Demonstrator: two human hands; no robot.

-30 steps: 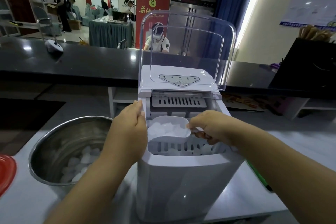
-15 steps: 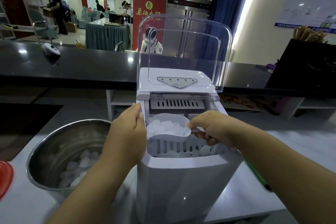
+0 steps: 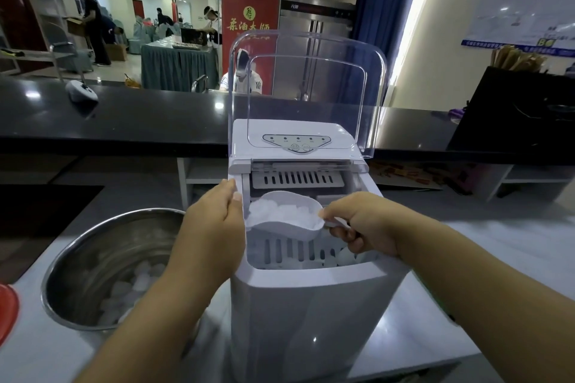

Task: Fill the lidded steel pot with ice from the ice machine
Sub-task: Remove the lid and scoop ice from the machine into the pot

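- On the white surface (image 3: 435, 339), head view: the ice machine (image 3: 311, 314) stands with its clear lid (image 3: 308, 93) tipped up and back, and the steel pot (image 3: 102, 261) sits just left of it, touching or nearly so, its lid nowhere in view.
- The right hand (image 3: 364, 225) pinches the handle of a white scoop (image 3: 284, 216), thumb on top and fingers curled beneath; the scoop hangs heaped with ice above the machine's slotted basket.
- The left hand (image 3: 214, 227) lies flat against the machine's upper left edge, fingers straight and together, thumb tip at the scoop's lip, steadying rather than gripping.
- Ice cubes (image 3: 130, 292) cover only the pot's bottom; I judge the fill well short of done.
- Doing this step well: keep the scoop level while it clears the machine's left wall, since the load is piled above the rim and a tilt would spill cubes back or onto the surface. The left hand stands in the path to the pot, so it should give way or guide the lip. Tip only once the mouth is over the pot's middle, and low, so cubes do not bounce out.
- Against the frame half a second earlier: the scoop sits a touch higher above the basket, the grip and the flat left hand are the same, and the pot's ice looks unchanged.
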